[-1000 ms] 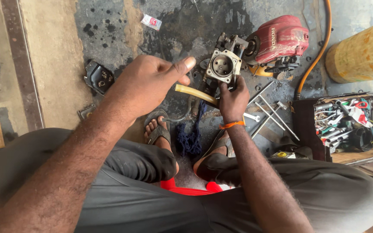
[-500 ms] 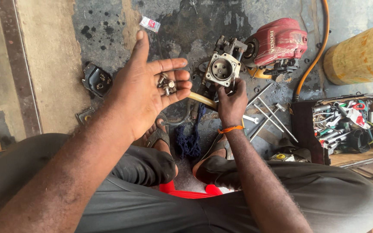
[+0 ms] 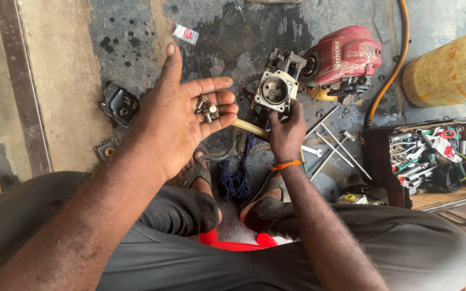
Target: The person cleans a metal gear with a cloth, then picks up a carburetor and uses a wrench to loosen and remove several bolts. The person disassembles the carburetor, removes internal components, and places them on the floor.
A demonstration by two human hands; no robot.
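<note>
Bolts [image 3: 207, 106], a small cluster of them with what may be washers (too small to tell apart), lie on the fingers of the left hand [image 3: 182, 121], which is turned palm up with the fingers spread wide and only slightly cupped. Keeping that palm level and curling the fingers a little would, I judge, stop the pieces rolling off onto the stained concrete floor [image 3: 66, 81], where they would be hard to find among the oil spots.

Left of that hand a dark metal cover [image 3: 120, 104] and a smaller plate [image 3: 107, 149] lie on the floor, well apart from the work.

Further right, the right hand [image 3: 287, 132], with an orange band [image 3: 285, 164] at the wrist, is closed around the lower edge of a grey engine block [image 3: 274, 90] that stands with its round bore facing up, just beside a red engine housing [image 3: 346, 54]. A pale hose [image 3: 250, 128] runs under that hand.

Long rods [image 3: 333, 143] lie loose just right of the wrist and could be knocked. An orange hose [image 3: 392, 75], a yellow drum [image 3: 451, 67] and an open toolbox [image 3: 432, 159] crowd the right side.
</note>
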